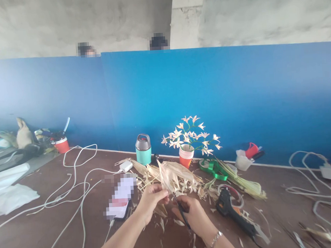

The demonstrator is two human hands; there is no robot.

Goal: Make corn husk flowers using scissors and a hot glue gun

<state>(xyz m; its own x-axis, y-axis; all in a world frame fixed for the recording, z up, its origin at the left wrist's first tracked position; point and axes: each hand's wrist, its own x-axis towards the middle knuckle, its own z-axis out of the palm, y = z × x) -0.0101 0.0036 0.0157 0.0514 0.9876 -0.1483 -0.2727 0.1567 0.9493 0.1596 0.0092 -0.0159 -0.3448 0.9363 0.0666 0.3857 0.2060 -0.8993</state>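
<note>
Pinched in my left hand [154,200] is a pale dried corn husk strip [163,176], held upright over the table. My right hand [192,213] is closed around dark-handled scissors [182,212], whose tip points at the lower part of the strip; whether the blades touch it I cannot make out. Behind both hands lies a pile of dried husks [181,173] with small cut petals and scraps around it. Husk flowers [187,136] on green stems stand in a stack of red and white paper cups [185,158].
A black glue gun [237,214] lies to the right, near green ribbon [213,169] and a bundle of stalks [243,181]. On the left are a phone [121,196] and white cables [82,195]. A turquoise flask [143,151] stands before the blue partition [141,92]. Two heads show above it.
</note>
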